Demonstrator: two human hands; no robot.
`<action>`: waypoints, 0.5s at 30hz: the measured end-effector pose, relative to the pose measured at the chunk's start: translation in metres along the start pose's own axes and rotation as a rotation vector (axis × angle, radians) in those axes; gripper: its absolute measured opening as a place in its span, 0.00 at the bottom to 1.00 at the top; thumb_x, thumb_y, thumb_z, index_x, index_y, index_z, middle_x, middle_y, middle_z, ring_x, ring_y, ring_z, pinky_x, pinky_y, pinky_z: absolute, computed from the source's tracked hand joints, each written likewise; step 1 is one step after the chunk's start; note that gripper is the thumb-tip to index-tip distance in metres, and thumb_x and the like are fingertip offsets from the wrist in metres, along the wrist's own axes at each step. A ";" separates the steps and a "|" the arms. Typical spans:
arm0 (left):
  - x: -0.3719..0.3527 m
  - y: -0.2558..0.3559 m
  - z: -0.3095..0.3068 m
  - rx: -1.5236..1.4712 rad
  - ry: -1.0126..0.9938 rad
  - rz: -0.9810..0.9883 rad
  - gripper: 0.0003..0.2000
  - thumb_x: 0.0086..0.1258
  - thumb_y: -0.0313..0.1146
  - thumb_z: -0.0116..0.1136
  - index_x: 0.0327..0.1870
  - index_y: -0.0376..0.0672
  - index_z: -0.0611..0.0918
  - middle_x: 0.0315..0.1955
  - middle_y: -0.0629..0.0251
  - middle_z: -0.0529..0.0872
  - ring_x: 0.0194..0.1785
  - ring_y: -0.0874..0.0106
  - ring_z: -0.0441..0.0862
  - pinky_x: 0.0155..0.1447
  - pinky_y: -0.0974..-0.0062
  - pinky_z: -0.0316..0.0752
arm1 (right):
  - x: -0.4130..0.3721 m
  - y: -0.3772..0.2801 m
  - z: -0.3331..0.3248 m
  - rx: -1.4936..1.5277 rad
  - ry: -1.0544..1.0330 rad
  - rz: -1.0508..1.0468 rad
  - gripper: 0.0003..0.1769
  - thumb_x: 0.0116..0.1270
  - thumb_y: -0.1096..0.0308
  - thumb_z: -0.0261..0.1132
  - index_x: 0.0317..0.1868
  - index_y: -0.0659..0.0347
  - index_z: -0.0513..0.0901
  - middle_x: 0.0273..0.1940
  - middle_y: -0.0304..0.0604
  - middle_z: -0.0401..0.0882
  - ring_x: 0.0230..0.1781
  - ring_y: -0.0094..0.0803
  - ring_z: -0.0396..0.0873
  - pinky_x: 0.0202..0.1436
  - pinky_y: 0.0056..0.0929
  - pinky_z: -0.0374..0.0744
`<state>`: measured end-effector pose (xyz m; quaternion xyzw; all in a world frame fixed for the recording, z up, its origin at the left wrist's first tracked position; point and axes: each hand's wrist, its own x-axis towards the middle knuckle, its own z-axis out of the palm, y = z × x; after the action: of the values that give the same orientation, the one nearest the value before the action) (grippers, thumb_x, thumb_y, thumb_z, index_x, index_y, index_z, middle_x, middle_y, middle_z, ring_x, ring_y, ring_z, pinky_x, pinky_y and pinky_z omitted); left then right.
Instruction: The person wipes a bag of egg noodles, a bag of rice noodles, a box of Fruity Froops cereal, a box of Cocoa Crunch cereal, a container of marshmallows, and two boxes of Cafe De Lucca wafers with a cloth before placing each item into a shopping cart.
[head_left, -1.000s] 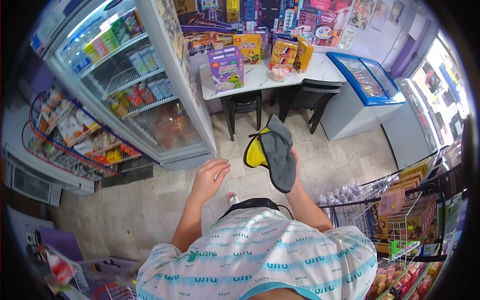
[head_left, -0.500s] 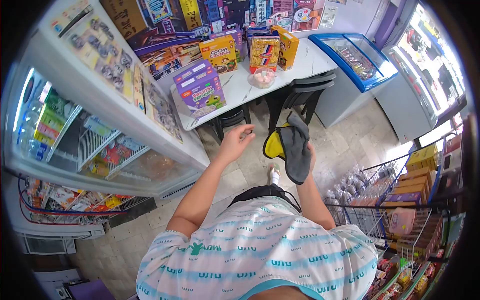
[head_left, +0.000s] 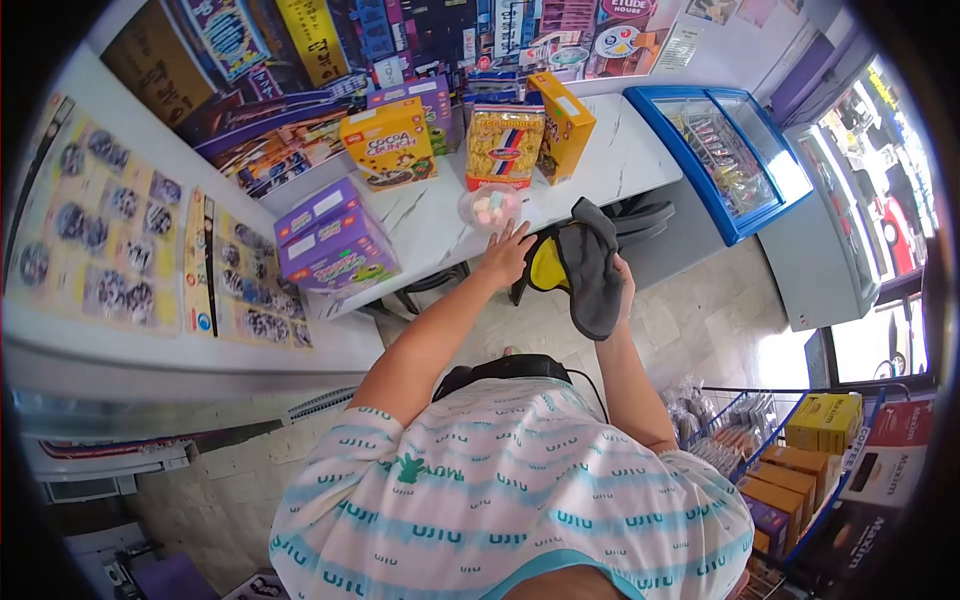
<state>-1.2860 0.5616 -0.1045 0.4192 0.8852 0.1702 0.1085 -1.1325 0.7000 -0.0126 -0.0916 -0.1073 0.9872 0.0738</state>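
Observation:
A grey microfibre cloth (head_left: 592, 275) with a yellow underside hangs from my right hand (head_left: 625, 287), whose fingers are closed on its right edge. My left hand (head_left: 507, 257) is stretched out at the table's front edge, fingers apart. Its fingertips are right at a clear bowl (head_left: 468, 212) of pastel sweets and overlap its near side in this view. The bowl sits on the white marble-patterned table (head_left: 425, 232). Just behind it stands a yellow pasta-like packet (head_left: 503, 148).
Purple cereal boxes (head_left: 335, 240) stand at the table's left end, with a Cocoa Crunch box (head_left: 390, 145) behind. Another yellow box (head_left: 563, 128) is beside the packet. Stacked dark chairs (head_left: 640, 220) are under the table. A blue-rimmed freezer (head_left: 735, 225) stands right; coffee boxes (head_left: 825, 420) fill a rack.
I have come closer to the table. My left hand has reached forward and right to the bowl, its fingers spreading. The cloth stays in my right hand.

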 end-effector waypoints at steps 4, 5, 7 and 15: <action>0.043 -0.015 0.006 0.043 -0.064 0.069 0.27 0.61 0.31 0.55 0.65 0.55 0.71 0.72 0.73 0.55 0.76 0.58 0.37 0.72 0.42 0.42 | 0.021 -0.012 0.013 -0.039 0.044 -0.060 0.22 0.67 0.60 0.50 0.54 0.66 0.76 0.50 0.47 0.80 0.50 0.40 0.78 0.58 0.34 0.74; 0.052 -0.022 0.012 0.125 -0.069 0.083 0.25 0.62 0.37 0.52 0.64 0.59 0.72 0.72 0.76 0.54 0.76 0.57 0.36 0.71 0.39 0.40 | 0.030 -0.013 0.013 -0.041 0.091 -0.072 0.22 0.66 0.60 0.50 0.54 0.66 0.76 0.50 0.47 0.80 0.51 0.40 0.78 0.59 0.34 0.73; 0.064 -0.038 0.021 0.228 -0.085 0.110 0.22 0.65 0.42 0.49 0.62 0.62 0.74 0.71 0.78 0.56 0.76 0.56 0.37 0.71 0.38 0.32 | 0.047 -0.015 0.014 -0.020 0.096 -0.064 0.23 0.65 0.60 0.51 0.54 0.66 0.75 0.51 0.48 0.80 0.50 0.41 0.78 0.58 0.35 0.74; 0.035 -0.091 0.015 0.403 -0.087 0.068 0.14 0.64 0.32 0.48 0.47 0.45 0.84 0.67 0.76 0.64 0.76 0.61 0.37 0.70 0.34 0.31 | 0.103 -0.019 0.013 0.057 0.017 -0.071 0.23 0.65 0.60 0.52 0.53 0.68 0.75 0.50 0.50 0.80 0.48 0.42 0.79 0.56 0.37 0.76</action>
<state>-1.3667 0.5380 -0.1553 0.4689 0.8812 -0.0248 0.0548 -1.2323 0.7329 -0.0132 -0.0942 -0.0818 0.9858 0.1121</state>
